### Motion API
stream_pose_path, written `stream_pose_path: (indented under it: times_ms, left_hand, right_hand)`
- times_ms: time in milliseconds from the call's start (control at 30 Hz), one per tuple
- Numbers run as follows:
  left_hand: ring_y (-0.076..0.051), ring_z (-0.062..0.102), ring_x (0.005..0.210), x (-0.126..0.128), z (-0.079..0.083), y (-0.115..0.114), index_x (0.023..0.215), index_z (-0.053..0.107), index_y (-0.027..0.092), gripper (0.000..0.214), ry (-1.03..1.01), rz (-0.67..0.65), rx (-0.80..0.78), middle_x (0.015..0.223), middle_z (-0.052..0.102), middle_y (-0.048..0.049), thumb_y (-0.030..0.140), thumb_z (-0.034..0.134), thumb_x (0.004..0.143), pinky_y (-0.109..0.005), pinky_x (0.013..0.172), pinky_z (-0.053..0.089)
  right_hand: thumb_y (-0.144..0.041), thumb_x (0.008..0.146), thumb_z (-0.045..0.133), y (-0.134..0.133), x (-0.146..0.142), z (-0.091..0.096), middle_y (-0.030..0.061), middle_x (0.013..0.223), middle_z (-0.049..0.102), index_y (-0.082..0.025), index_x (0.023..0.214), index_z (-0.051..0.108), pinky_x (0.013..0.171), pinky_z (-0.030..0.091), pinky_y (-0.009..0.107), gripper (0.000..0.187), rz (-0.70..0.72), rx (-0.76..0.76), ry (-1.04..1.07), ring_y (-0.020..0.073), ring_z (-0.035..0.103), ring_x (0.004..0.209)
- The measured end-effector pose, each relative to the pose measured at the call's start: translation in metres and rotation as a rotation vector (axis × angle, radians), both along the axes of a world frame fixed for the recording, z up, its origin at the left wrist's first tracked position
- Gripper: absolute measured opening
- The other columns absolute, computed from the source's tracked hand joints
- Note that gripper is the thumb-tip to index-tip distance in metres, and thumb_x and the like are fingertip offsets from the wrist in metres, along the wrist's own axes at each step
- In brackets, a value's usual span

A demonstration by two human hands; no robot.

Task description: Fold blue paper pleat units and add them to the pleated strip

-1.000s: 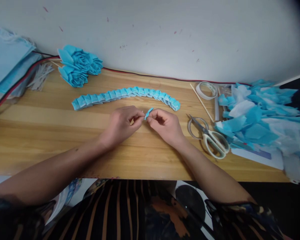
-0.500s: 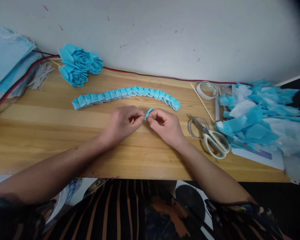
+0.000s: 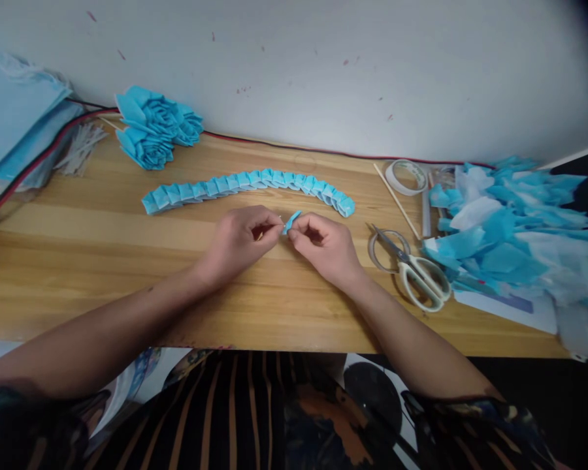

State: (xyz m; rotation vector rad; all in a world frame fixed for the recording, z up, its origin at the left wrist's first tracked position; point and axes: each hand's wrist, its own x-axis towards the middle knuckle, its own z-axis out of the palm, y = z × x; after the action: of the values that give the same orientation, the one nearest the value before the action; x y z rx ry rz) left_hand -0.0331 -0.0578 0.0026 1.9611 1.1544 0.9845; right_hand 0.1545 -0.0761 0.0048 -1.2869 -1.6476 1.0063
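Over the middle of the table, my right hand (image 3: 326, 248) pinches a small folded piece of blue fabric-like material (image 3: 291, 222) between thumb and forefinger. My left hand (image 3: 242, 241) is closed too, its thumb and forefinger meeting at the lower left edge of that piece. A tiny pale tip shows just above the left fingertips; what it belongs to is hidden. Behind both hands lies a curved row of folded blue pieces (image 3: 245, 184), overlapping one another. Scissors (image 3: 416, 271) with cream handles rest to the right of my right hand, on a ring of tape (image 3: 372, 251).
Blue fabric flowers (image 3: 151, 124) lie at the back left, near white strips (image 3: 81, 149) and a stack of blue sheets (image 3: 17, 111). A tape roll (image 3: 406, 177), a thin stick (image 3: 396, 201) and a heap of blue and white petals (image 3: 504, 241) are right. A red-black cable (image 3: 294, 145) follows the wall.
Almost nothing differs. Both hands stay in the same place, and the blue piece between the fingertips has shifted only slightly.
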Motion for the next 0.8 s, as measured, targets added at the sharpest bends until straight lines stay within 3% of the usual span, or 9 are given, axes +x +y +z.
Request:
stream_pose_path:
  times_ms: [233, 433, 633, 733, 800]
  left_hand:
    - [-0.011, 0.05, 0.061, -0.001, 0.001, 0.007, 0.071, 0.059, 0.02, 0.017, -0.181, 0.094, -0.173, 0.065, 0.058, 0.0019, 0.029, 0.06, 0.086, -0.025, 0.058, 0.042]
    - [-0.011, 0.043, 0.054, -0.01, 0.003, 0.018, 0.07, 0.059, 0.02, 0.019, -0.331, 0.147, -0.289, 0.059, 0.052, 0.0012, 0.029, 0.06, 0.087, -0.025, 0.051, 0.036]
    - [-0.01, 0.041, 0.052, -0.037, 0.02, 0.034, 0.065, 0.069, 0.02, 0.024, 0.129, -0.26, -0.261, 0.056, 0.052, 0.0029, 0.034, 0.062, 0.084, -0.025, 0.051, 0.029]
    - [-0.01, 0.036, 0.05, -0.04, 0.02, 0.036, 0.054, 0.055, 0.02, 0.037, 0.232, -0.27, -0.206, 0.052, 0.044, 0.0035, 0.037, 0.058, 0.087, -0.025, 0.049, 0.024]
    - [-0.011, 0.041, 0.053, -0.039, 0.018, 0.035, 0.056, 0.051, 0.02, 0.032, 0.239, -0.245, -0.161, 0.055, 0.047, 0.003, 0.033, 0.056, 0.084, -0.024, 0.051, 0.027]
  right_hand:
    - [-0.037, 0.083, 0.065, 0.005, 0.005, -0.001, -0.0032, 0.063, 0.056, -0.023, 0.074, 0.062, 0.059, 0.039, 0.029, 0.017, -0.033, -0.094, 0.087, 0.0124, 0.049, 0.061]
    - [-0.038, 0.082, 0.068, 0.009, 0.01, -0.002, -0.0026, 0.07, 0.064, -0.023, 0.073, 0.061, 0.063, 0.047, 0.029, 0.02, -0.079, -0.183, 0.257, 0.0106, 0.055, 0.06]
    - [-0.036, 0.081, 0.07, 0.011, 0.013, -0.003, -0.0025, 0.073, 0.067, -0.023, 0.072, 0.062, 0.064, 0.048, 0.028, 0.018, -0.104, -0.214, 0.304, 0.0097, 0.057, 0.06]
    - [-0.036, 0.083, 0.071, 0.01, 0.014, -0.004, -0.0025, 0.073, 0.067, -0.022, 0.072, 0.063, 0.064, 0.048, 0.028, 0.019, -0.043, -0.209, 0.311, 0.0094, 0.057, 0.061]
    - [-0.036, 0.084, 0.072, 0.009, 0.014, -0.004, -0.0023, 0.073, 0.068, -0.021, 0.073, 0.064, 0.064, 0.047, 0.027, 0.02, 0.006, -0.201, 0.308, 0.0093, 0.057, 0.061]
